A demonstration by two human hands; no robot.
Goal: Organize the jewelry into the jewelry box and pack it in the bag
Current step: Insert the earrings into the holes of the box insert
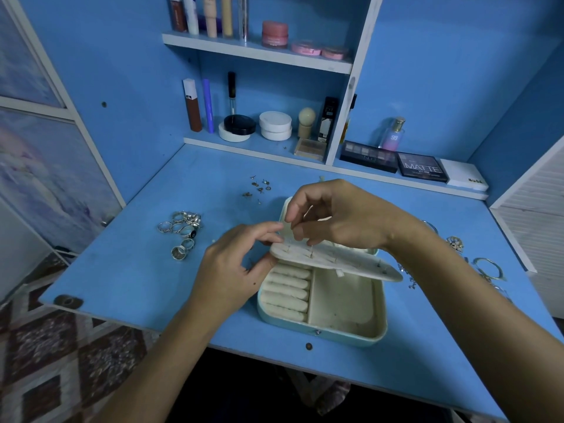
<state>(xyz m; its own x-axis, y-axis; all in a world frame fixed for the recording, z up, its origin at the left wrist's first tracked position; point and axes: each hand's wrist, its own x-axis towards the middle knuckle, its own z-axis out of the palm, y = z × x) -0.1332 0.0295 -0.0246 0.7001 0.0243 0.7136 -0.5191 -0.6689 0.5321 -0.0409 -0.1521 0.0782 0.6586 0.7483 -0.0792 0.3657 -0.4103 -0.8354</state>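
Left hand (235, 264): fingers (268, 228) curled, thumb and fingertips pinching the left end of the cream padded earring panel (335, 259), which is lifted and tilted above the box. Several small earring posts stick up through the panel.

Right hand (341, 215): fingers bent downward over the panel's left part, fingertips touching or pinching at one of the posts; whether a stud is held between them cannot be told.

The open pale-blue rectangular jewelry box (323, 329) sits on the blue bench (122, 270), near centre, just under both hands. Inside, left compartment holds a row of cream ring rolls (287, 293); right compartment is a plain cream tray (341, 300). Its lid (287, 212) stands up on the far side, mostly hidden by the right hand.

Left of the box, well apart: a cluster of silver rings (183, 230) lying loose on the bench. Far of the box, near its lid: a scatter of small brass-toned earring studs (259, 187). Right of the box, past the right wrist: thin silver bangles (488, 268) and a few small silver pieces, partly hidden by the forearm.

Far shelves carry cosmetics: pink jars (274, 33), white round compacts (275, 125), dark eyeshadow palettes (422, 167), a perfume bottle (393, 134).
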